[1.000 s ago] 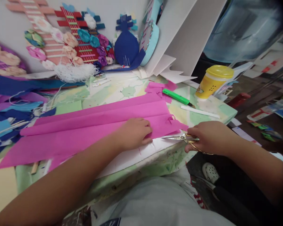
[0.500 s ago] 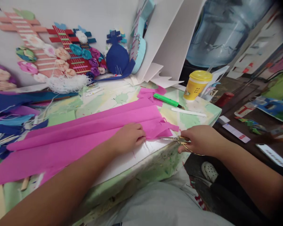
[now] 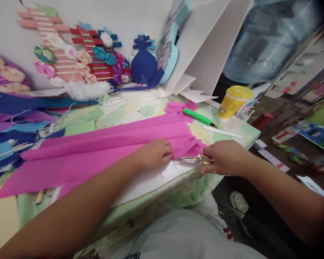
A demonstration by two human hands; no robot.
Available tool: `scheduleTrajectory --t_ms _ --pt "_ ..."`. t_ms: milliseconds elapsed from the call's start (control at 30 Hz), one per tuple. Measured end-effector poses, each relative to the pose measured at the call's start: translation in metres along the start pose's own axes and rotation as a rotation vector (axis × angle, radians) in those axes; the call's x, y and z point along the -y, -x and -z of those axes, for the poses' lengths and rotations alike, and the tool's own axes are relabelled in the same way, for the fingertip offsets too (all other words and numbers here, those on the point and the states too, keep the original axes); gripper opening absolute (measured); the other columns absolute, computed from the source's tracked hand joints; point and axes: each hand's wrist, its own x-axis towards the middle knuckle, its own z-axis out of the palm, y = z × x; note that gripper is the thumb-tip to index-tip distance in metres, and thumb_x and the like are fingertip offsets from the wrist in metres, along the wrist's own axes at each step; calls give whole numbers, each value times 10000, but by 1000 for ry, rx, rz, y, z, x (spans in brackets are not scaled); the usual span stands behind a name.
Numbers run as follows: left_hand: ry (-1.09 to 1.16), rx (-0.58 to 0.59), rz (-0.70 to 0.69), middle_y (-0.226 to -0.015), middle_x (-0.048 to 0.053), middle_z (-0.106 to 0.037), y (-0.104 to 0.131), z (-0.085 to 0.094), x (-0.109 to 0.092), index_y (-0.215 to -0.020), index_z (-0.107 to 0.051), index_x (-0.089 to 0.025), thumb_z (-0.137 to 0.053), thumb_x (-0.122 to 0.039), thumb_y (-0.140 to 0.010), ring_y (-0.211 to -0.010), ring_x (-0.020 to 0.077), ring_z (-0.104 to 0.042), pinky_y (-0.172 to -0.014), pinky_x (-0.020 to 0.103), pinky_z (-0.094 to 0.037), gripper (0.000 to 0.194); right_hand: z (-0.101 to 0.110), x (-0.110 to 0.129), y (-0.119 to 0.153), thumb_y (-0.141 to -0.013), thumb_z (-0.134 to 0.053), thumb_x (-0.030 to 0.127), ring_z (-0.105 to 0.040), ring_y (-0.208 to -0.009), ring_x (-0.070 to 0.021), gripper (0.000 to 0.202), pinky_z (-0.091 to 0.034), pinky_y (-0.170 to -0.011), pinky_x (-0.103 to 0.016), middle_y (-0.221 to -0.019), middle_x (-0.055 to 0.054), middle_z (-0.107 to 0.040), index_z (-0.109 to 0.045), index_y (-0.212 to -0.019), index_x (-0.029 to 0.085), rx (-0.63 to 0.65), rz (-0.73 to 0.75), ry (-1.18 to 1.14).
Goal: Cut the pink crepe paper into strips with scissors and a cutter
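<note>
- now our right hand (image 3: 223,158) grips gold-handled metal scissors (image 3: 198,158), pointing toward nine o'clock.
- our left hand (image 3: 157,154) curls on the long magenta paper-like sheet (image 3: 94,145), at nine o'clock from them; whether it pinches, we cannot tell.
- the tips have just neared our left fingers, leaving less edge between.

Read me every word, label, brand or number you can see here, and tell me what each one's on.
No text is legible.
Yellow cup: printed design and dark marks, too small to read.
Pale card with a red patch: too blurred to read.
Phone-like screen: too blurred to read.
Scissors and pink sheet: no lettering I can make out.
</note>
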Motion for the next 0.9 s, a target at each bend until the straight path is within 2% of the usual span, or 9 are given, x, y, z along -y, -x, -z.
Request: scheduleTrajectory --t_ms 267,500,733,900 --pt "89 -13 18 -743 20 -552 -2 -2 7 -714 -596 -136 -479 -156 -768 -707 124 -494 -669 214 -368 130 0 -3 1 -666 -370 684 -563 -631 -192 525 -143 -471 -260 -667 -43 -606 -556 -730 198 23 -22 -3" --pt "157 4 29 -766 14 -566 -3 1 8 -708 -604 -143 -473 -152 -775 -725 117 -508 -682 201 -374 147 11 2 -5 -661 -358 700 -564 -639 -201 541 -148 -462 -257 -662 -46 -607 -564 -736 206 24 7 44" --pt "162 2 38 -736 16 -556 -4 1 7 -668 -599 -143 -470 -140 -759 -705 121 -504 -671 209 -375 157 9 -12 7 -671 -341 698 -557 -630 -200 548 -142 -463 -254 -664 -53 -609 -561 -747 202 45 -56 48" --pt "174 2 47 -750 14 -558 -3 0 9 -671 -600 -151 -471 -155 -752 -720 127 -506 -680 216 -379 153 9 -11 10 -680 -367 671 -552 -642 -201 518 -167 -470 -253 -671 -58 -607 -573 -762 202 68 -65 36"
